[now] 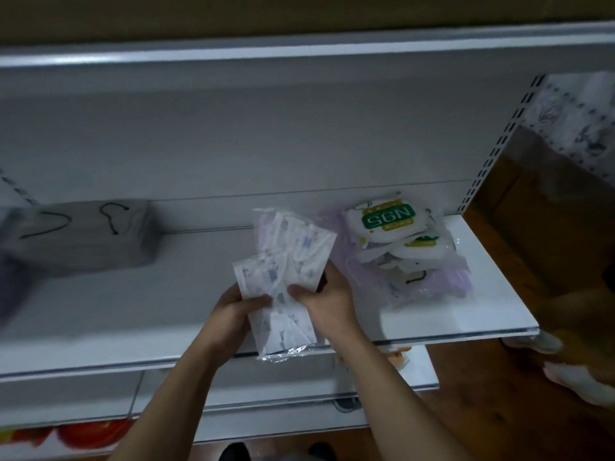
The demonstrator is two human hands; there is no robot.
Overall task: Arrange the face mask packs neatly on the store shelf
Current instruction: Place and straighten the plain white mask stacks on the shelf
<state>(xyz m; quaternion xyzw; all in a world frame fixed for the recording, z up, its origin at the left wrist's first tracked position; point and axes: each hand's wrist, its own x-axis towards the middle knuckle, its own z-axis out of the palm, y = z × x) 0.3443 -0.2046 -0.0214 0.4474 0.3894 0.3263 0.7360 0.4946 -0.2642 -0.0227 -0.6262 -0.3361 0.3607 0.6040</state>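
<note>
Shelf (133, 311): white, flat, with a pale back panel behind it and a slotted upright (492, 154) at its rear right corner.

Printed mask packs (293, 247): several clear-wrapped packs of white masks with a small blue print, held as one fanned bundle. The bundle sits over the front half of the shelf, right of centre. Its lower end overhangs the front edge; its upper end points toward the back panel.

Left hand (236, 311): grips the left side of the bundle, thumb on top, fingers curled beneath.

Right hand (329, 301): grips the right side of the bundle, thumb pressed on the top face, remaining fingers wrapped behind the packs.

N95 packs (389, 221): a loose, uneven pile of white packs with green labels, near the rear right corner, just beside the held bundle.

Purple packs (456, 281): translucent lilac packs lying under and in front of the N95 pile, toward the right edge.

Grey mask pack (83, 234): a block of grey masks with dark ear loops, at the rear left, well apart from the bundle. Motion blur hides its details.

Lower shelf (266, 387): visible below the front edge. Red items (90, 434) show at the bottom left. A wooden floor (499, 410) lies to the right.
</note>
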